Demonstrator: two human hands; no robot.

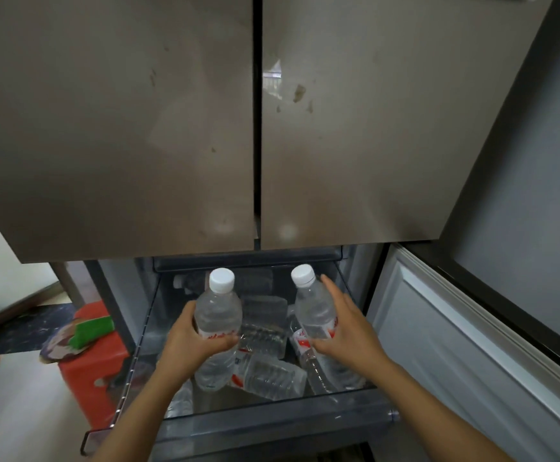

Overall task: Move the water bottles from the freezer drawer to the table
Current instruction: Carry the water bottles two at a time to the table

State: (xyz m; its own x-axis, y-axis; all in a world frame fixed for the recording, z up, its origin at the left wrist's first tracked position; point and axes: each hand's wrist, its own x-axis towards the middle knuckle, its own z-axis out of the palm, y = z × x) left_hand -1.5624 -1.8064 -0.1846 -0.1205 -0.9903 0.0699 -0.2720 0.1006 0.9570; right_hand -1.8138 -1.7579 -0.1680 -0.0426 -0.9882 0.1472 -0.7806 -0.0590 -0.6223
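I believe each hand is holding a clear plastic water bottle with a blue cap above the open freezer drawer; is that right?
Not quite: the head view shows white caps, not blue. The left hand holds one clear plastic water bottle, the right hand another bottle, above the open freezer drawer.

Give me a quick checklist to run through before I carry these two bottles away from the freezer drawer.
1. Grip one: the left hand grips the left bottle around its label: ok.
2. Grip two: the right hand holds the right bottle, fingers fairly straight along its side: ok, but looser.
3. Both white caps on: ok.
4. Bottle bottoms clear of the drawer: cannot tell.
5. Way to the table: cannot tell, it is out of view; a red stool stands left of the drawer.
6. Drawer emptied: not ok, spare bottles lie inside.
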